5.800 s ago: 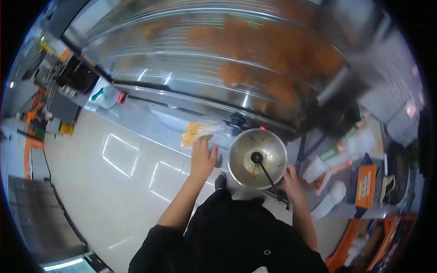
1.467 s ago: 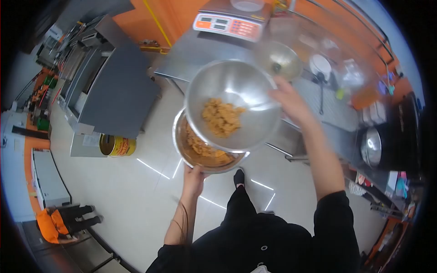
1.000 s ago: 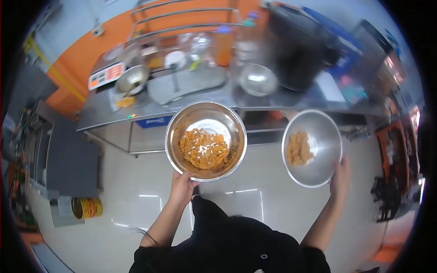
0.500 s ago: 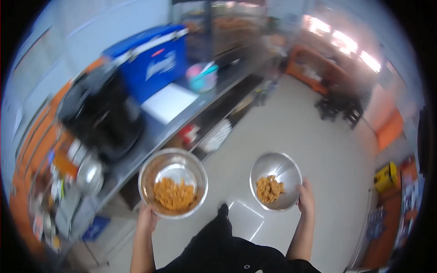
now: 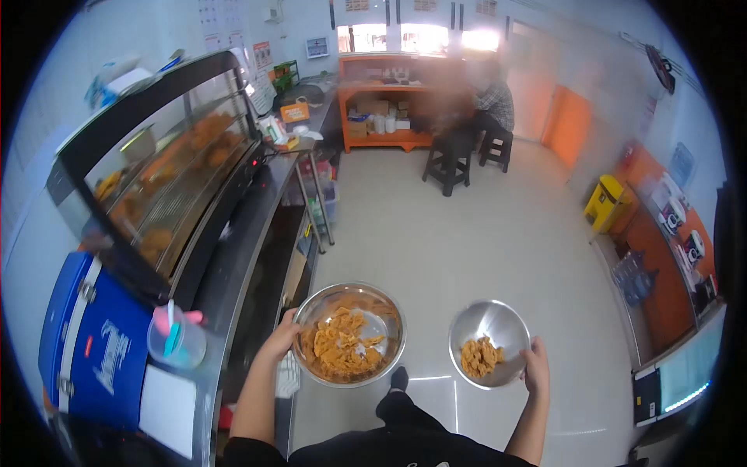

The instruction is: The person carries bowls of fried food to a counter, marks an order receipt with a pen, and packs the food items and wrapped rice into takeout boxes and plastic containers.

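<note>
My left hand is closed on the rim of a wide metal bowl, which holds a heap of orange-brown fried food pieces. My right hand grips the right rim of a smaller, deeper metal bowl. A smaller pile of similar fried pieces lies at the bottom of that one. Both bowls are held apart from each other over the floor, in front of my body. Their open tops face up toward me.
Along the left runs a metal counter with a heated display case, a blue cooler box and a plastic tub. People sit on black stools ahead, by an orange shelf. A yellow bin stands right.
My view has swung left to right along the room, bringing the display case and seated people into sight. Both bowls stay in my hands and appear farther right in view.
</note>
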A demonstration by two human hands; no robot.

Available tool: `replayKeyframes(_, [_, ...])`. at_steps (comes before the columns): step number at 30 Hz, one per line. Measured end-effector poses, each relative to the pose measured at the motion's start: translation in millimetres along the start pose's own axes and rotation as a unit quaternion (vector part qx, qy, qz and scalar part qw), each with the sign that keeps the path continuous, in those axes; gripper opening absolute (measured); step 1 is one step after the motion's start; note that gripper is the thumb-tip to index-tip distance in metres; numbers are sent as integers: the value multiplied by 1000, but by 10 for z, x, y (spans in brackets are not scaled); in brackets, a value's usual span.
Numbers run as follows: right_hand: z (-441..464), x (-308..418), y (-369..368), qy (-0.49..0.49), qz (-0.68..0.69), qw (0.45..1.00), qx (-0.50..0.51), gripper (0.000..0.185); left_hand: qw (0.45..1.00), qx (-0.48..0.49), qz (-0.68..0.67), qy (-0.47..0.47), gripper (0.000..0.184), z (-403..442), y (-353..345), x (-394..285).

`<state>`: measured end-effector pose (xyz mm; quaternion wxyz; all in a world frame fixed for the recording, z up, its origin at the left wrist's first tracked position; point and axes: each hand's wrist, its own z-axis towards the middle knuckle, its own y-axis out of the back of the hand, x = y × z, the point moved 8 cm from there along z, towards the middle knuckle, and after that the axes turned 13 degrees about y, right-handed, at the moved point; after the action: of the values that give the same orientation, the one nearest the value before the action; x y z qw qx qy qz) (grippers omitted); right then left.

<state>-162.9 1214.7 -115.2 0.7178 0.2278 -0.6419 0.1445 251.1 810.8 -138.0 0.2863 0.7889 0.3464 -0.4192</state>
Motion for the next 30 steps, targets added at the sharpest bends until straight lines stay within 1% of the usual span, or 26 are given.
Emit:
replayKeyframes(1, [182,-126,-57,-9,-4,1000,-5,13,999,15,30,-16,60,230,-9,-262])
replayKeyframes(2, [410,-214,-94,-18,-9,1000,-4,13,997,25,40,-63,54,506,7,-504])
replayKeyframes(3, [848,-281,-85,-27,-9,1000,6,13,995,-5,81,-59,49,787,-58,-863])
replayKeyframes(4, [1155,-262,-223,-22,-19,1000,6,13,995,-18,63,-69,49,1095,82,-1066])
replayKeyframes(5, [1407,-239,-395,-18,-29,999,10,13,987,-22,105,-122,52,1336,244,-1322])
replayKeyframes(6, [1724,-278,-595,-14,-34,999,16,13,979,-67,129,-144,56,1479,381,-1643])
replayKeyframes(7, [2164,-343,-774,20,-28,999,20,13,977,-85,164,-105,60,1584,490,-1974])
replayKeyframes(8, [2587,-497,-934,50,-26,998,23,13,949,-138,247,-137,65,1788,704,-2207])
replayKeyframes(10, [3124,-303,-1443,61,6,997,46,12,934,-176,260,-172,72,2289,1090,-2599])
replayKeyframes(11, [3387,-188,-1712,66,22,996,57,12,938,-197,255,-131,73,2401,1249,-2832])
replayKeyframes(12, [3599,17,-2037,58,32,995,74,12,934,-221,251,-124,74,2542,1425,-2993])
replayKeyframes(13, [3835,159,-2338,51,42,994,91,12,941,-223,216,-132,76,2870,1697,-3057])
replayKeyframes(15, [4397,290,-2982,43,61,990,120,11,945,-244,176,-128,73,3264,2011,-3429])
replayKeyframes(17, [4755,323,-3484,34,81,986,141,9,941,-256,179,-133,74,3594,2279,-3700])
replayKeyframes(21, [5404,591,-4614,18,94,987,131,8,941,-231,172,-176,74,4746,2931,-4194])
replayKeyframes(22, [5588,651,-4922,15,98,987,127,8,938,-223,193,-181,76,5046,3091,-4307])
replayKeyframes(23, [5811,642,-5205,17,104,985,140,8,943,-217,179,-181,77,5338,3272,-4409])
replayKeyframes(24, [5890,670,-5037,17,117,980,159,8,945,-218,168,-179,78,5153,3162,-4578])
replayKeyframes(25, [6000,715,-5115,17,122,977,176,8,949,-214,153,-176,79,5199,3192,-4656])
replayKeyframes(26, [6135,769,-5231,6,113,975,190,9,953,-209,150,-160,85,5367,3323,-4719])
replayKeyframes(28, [6316,988,-5489,-15,97,972,215,11,952,-236,119,-152,88,5522,3465,-4886])
replayKeyframes(30, [6613,1001,-5853,-15,119,969,215,13,951,-257,87,-145,90,5767,3722,-5005])
